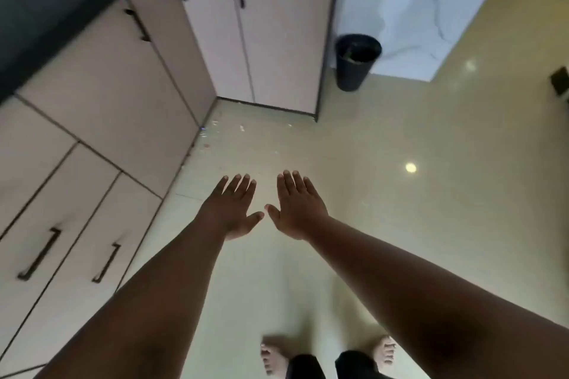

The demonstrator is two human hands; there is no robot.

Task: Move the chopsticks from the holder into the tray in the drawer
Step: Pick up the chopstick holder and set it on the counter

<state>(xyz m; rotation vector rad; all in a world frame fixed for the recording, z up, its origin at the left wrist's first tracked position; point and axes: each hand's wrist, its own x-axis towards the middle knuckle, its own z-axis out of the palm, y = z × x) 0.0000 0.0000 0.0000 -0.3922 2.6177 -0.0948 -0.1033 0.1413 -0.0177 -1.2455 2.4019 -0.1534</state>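
Reaching forward over the floor (pixel 400 120), both hands are held out flat, backs up, with nothing in either. The left hand (pixel 234 209) has its 4 fingers (pixel 238 186) straight and pressed close together, thumb angled out to the right. The right hand (pixel 297 209) matches it: 4 fingers (pixel 289 184) straight and close together, thumb angled out to the left. The 2 thumb tips point at each other and lie near one another without touching.

Neither chopsticks, holder nor tray shows anywhere in view, so where they are cannot be told from here.

Left of the left fingers runs a row of pale cabinets (pixel 101 92), all closed, each front carrying a dark bar handle (pixel 40 254). A dark counter (pixel 40 9) edge sits above them. Well ahead of both sets of fingertips, another 2 cabinet doors (pixel 255 34) stand closed in the corner. Ahead and to the right of the right fingers, a black bin (pixel 355 61) stands on the floor just beside those doors, against a white marbled wall (pixel 409 3). Small pale scraps (pixel 215 124) lie on the floor between the fingertips and the corner. Right of the right fingers a round light reflection (pixel 410 167) shines on the tiles. Below the forearms, 2 bare feet (pixel 272 357) stand on the floor.
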